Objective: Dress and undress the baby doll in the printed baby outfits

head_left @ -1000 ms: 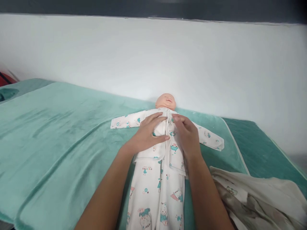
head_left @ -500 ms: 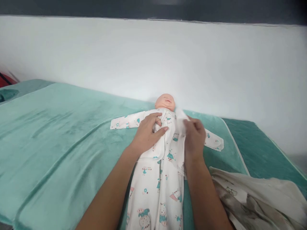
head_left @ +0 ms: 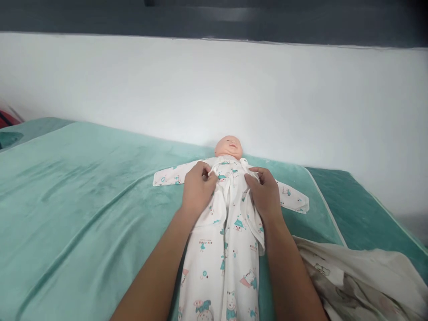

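Note:
A baby doll (head_left: 229,147) lies face up, its head toward the wall. It wears white printed baby clothes: a long-sleeved top (head_left: 214,209) with both sleeves spread out, and long pants (head_left: 217,276) below. My left hand (head_left: 199,185) pinches the top's front edge at the chest on the left. On the right side of the chest, my right hand (head_left: 264,189) pinches the other front edge between thumb and fingers. The two front panels are parted, and printed fabric shows between them.
A light green blanket (head_left: 110,178) covers the surface under the doll, with a darker green cover (head_left: 341,191) at the right. Crumpled white and grey cloth (head_left: 361,272) lies at the lower right. A white wall (head_left: 214,89) stands behind the doll.
My left hand has gone from lying spread on the chest to pinching the top's left edge. My right hand has lowered its raised flap and moved slightly left.

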